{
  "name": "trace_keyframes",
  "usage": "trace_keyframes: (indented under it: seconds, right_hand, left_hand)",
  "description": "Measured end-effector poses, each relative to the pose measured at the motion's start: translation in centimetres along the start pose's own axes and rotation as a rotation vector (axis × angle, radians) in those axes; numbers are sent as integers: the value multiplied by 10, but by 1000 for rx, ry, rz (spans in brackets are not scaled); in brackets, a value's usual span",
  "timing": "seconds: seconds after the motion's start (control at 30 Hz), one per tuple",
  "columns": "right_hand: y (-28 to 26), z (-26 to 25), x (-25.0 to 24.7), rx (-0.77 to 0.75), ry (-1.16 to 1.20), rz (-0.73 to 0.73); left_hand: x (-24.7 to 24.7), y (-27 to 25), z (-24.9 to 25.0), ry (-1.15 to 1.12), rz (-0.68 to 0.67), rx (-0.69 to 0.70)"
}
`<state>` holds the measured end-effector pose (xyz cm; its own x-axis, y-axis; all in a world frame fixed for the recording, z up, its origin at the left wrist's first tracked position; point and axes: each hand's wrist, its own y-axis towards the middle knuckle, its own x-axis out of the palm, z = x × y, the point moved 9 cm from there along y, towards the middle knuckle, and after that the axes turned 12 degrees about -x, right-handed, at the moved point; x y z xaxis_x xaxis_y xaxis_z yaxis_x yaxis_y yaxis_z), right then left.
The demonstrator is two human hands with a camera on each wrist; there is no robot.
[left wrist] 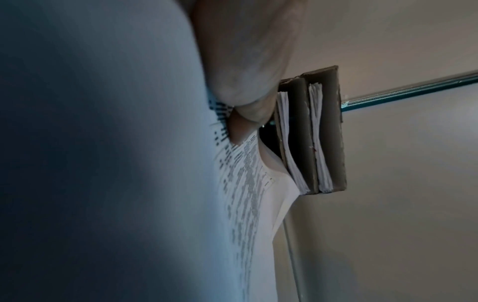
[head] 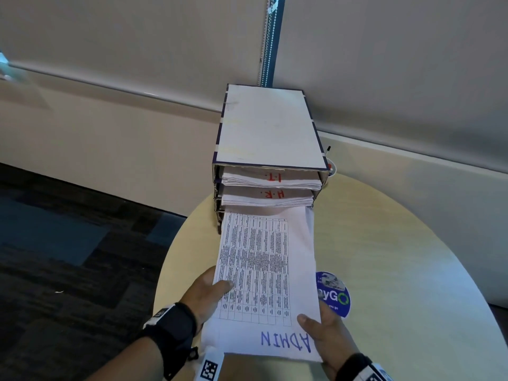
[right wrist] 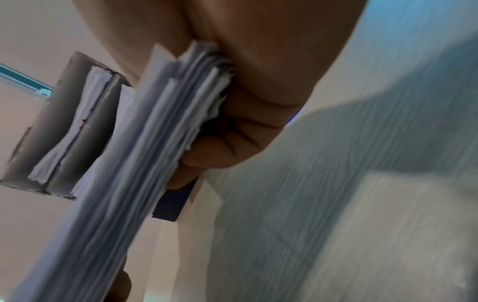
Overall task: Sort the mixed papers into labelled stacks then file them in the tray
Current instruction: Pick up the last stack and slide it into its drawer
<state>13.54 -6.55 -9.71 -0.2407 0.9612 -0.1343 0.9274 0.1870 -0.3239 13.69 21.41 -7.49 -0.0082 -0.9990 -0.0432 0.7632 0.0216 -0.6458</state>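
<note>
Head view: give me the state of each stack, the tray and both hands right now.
I.T. stack: filed, top slot.
H.R. stack: filed, second slot.
ADMIN stack: far end entering the slot below, near end held.
Tray: upright on table.
Left hand: gripping ADMIN stack.
Right hand: gripping ADMIN stack.

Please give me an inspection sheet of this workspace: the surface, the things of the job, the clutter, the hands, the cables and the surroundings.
Surface: round pale wooden table.
Job's things: cardboard tray at the table's far edge; I.T. stack in the top slot, H.R. stack below it; ADMIN stack with its far end at the lowest slot.
Clutter: blue round sticker beside the ADMIN stack.
Hands: left hand and right hand both grip the ADMIN stack's near end.
Cables: bead chain hanging behind the tray.
Surroundings: beige wall, dark carpet.
</note>
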Motion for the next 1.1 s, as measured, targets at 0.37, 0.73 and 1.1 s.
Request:
trace_keyframes:
  seconds: [0.37, 0.73, 1.1]
  right_hand:
    - [0, -7, 13, -18, -141, -69]
    - [4, 2, 3, -3, -92, -55]
    - [1, 0, 8, -13, -112, -109]
  left_hand:
    - [-12, 6, -32, -29, 37, -94]
    - [-5, 10, -17, 5, 19, -30]
    - [-7, 4, -25, -15, 35, -57]
